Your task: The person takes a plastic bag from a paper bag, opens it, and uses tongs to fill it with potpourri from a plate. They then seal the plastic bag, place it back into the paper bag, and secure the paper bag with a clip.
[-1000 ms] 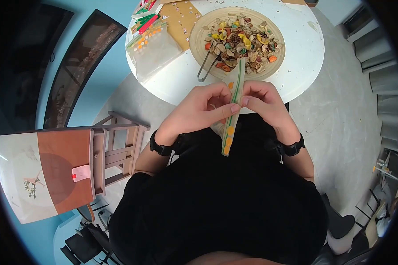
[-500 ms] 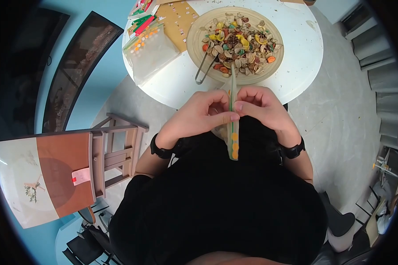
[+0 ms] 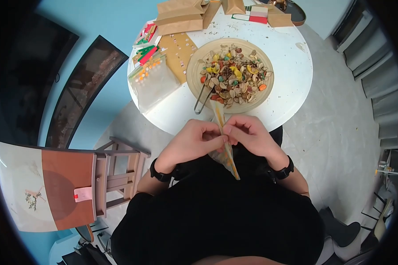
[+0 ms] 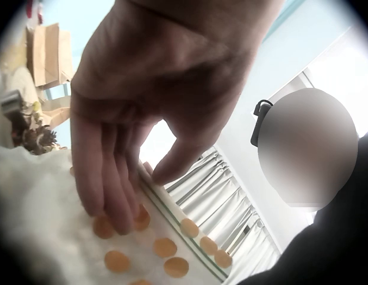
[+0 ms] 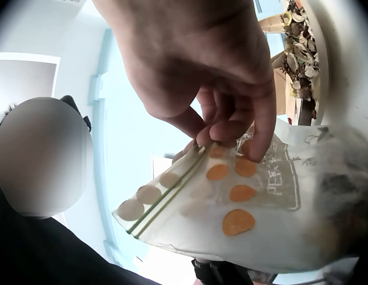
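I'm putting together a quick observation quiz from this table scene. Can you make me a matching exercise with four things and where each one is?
Things:
1. zip bag with orange dots
2. metal tongs
3. brown paper bags
4. empty zip bags

Places:
A. far edge of the table
B. lying flat on the table, left of the plate
C. pinched between both hands, off the table
D. leaning on the plate's near left rim

Pairs: 1-C, 2-D, 3-A, 4-B

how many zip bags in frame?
2. One zip bag is pinched at its seal between left hand and right hand; a spare bag lies flat on the table, left of the plate.
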